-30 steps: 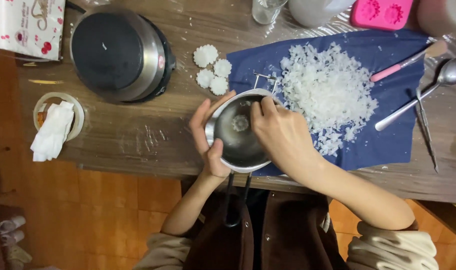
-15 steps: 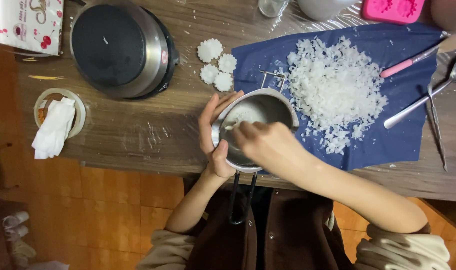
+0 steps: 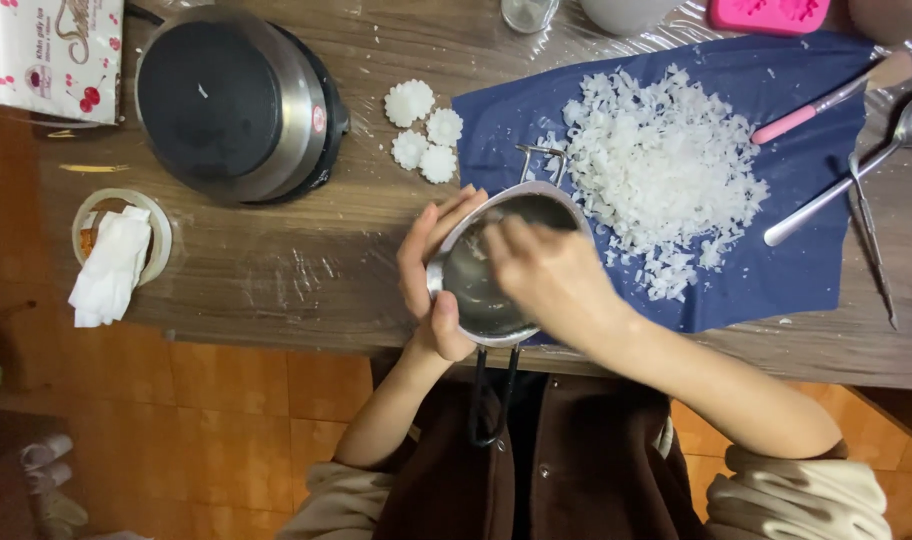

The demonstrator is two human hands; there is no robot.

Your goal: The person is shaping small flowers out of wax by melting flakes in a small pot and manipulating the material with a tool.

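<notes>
My left hand [image 3: 431, 285] grips the side of a small steel pot [image 3: 471, 290] held over the table's near edge. My right hand [image 3: 546, 275] lies over the pot's mouth with its fingers reaching inside; what they touch is hidden. A few white flakes show in the pot. Just right of the pot, a pile of white wax flakes [image 3: 666, 165] lies on a dark blue cloth [image 3: 776, 270]. Several white flower-shaped wax pieces [image 3: 423, 130] sit on the table beyond the pot.
A round electric hot plate [image 3: 226, 100] stands at the back left, a patterned box [image 3: 41, 50] beside it. A small dish with white tissue [image 3: 116, 255] sits left. A pink-handled tool [image 3: 826, 100], spoon [image 3: 856, 170], tweezers [image 3: 871, 235] and pink mould [image 3: 766, 12] lie right.
The pot has tilted and shifted slightly right toward the flake pile. My right hand has moved across its mouth and reached deeper in. My left hand keeps its grip.
</notes>
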